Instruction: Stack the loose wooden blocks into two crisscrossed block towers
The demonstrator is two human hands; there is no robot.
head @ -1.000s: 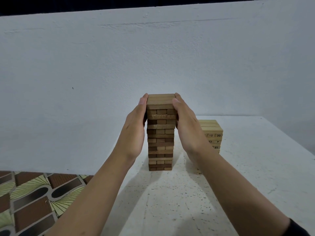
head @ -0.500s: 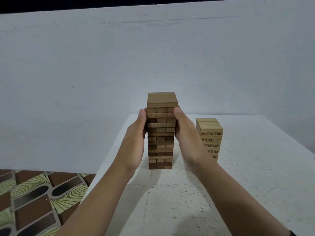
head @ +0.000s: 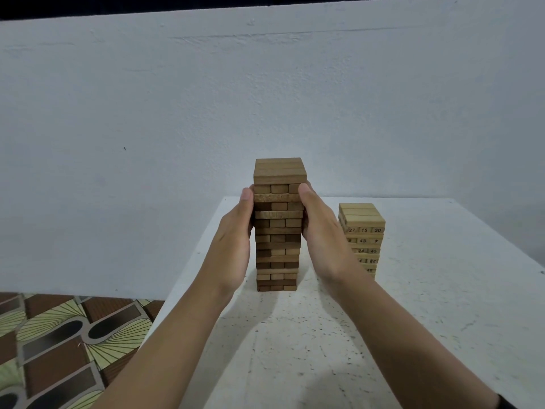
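The pale block tower (head: 362, 231) bears printed numbers on its block ends: 27, 15, 30 in one row, 43 below, then 24 and 45; lower figures are partly hidden. The dark block tower (head: 278, 222) carries no legible marking. Both towers stand upright on the white worktop (head: 442, 290), long axis vertical, successive layers crossed at right angles. The dark tower is at centre; the pale, shorter tower stands near it on the right, apart. The left hand (head: 234, 249) and right hand (head: 321, 240) press flat against opposite sides of the dark tower's upper half, each grip closed on it.
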